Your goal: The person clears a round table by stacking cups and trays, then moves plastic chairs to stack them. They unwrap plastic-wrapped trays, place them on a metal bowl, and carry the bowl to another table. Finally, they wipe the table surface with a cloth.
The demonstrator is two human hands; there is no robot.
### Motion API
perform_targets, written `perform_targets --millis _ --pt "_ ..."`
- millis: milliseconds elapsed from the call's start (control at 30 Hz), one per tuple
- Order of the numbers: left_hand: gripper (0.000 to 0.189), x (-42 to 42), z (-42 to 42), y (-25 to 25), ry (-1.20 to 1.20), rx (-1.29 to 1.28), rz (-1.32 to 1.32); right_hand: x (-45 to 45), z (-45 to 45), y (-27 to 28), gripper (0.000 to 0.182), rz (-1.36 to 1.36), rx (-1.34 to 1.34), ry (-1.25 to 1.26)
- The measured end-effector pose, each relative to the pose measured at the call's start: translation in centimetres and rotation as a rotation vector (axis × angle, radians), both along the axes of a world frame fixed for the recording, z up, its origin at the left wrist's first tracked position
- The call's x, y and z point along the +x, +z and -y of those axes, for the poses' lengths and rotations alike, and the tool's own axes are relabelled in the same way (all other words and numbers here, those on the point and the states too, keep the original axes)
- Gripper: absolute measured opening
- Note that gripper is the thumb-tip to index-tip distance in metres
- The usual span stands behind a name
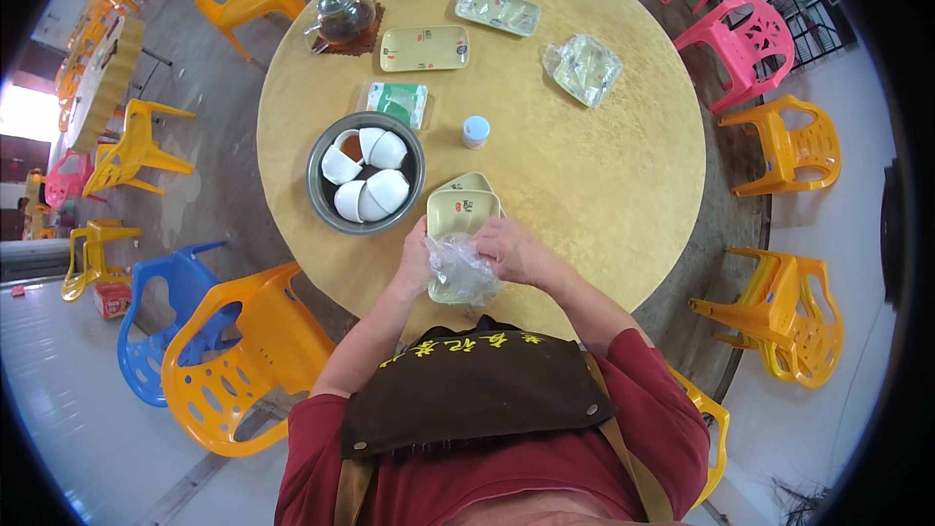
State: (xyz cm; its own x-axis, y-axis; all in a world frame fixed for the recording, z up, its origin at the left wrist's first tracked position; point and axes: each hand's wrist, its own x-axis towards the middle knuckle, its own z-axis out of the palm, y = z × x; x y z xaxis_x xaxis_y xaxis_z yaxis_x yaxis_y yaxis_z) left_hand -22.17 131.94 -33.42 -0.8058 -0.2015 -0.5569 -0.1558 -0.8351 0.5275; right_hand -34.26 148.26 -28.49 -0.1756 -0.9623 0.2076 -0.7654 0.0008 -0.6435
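A pale green rectangular dish [462, 213] with small printed marks is between my hands at the near side of the round table. Clear plastic wrap [462, 267] lies bunched over its near half. My left hand [417, 257] grips the dish by its left edge. With the fingers of my right hand [510, 248] I pinch the wrap at the right side. Behind this dish, another similar dish [475, 180] shows only its far corner; the rest is hidden. To the left, a round metal basin [315, 193] holds several white cups [387, 191].
A round yellow table [584, 183] bears a glass teapot [345, 20] with brown liquid, a tissue pack [398, 104], a blue-capped container [475, 132] and an unwrapped dish [425, 49]. Wrapped dishes [499, 9] lie farther right. Plastic chairs [248, 358] surround the table.
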Motion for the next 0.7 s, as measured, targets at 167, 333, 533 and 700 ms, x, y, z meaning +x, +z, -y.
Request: perform_targets --millis 167,333,533,700 --pt "0.045 0.4 -0.4 0.3 -0.021 -0.184 -0.007 0.5 -0.6 0.1 0.016 0.032 -0.136 -0.169" --pt "0.053 0.8 -0.2 1.1 -0.120 -0.137 -0.113 -1.3 -0.9 0.2 0.009 0.213 -0.081 -0.686" --pt "0.044 0.1 -1.0 0.9 -0.246 -0.264 -0.154 -2.7 -1.7 -4.0 0.016 0.827 0.176 -0.725" --pt "0.060 1.3 -0.9 -0.6 -0.277 -0.231 -0.094 -3.2 -1.9 -3.6 0.019 0.842 -0.028 -0.969"
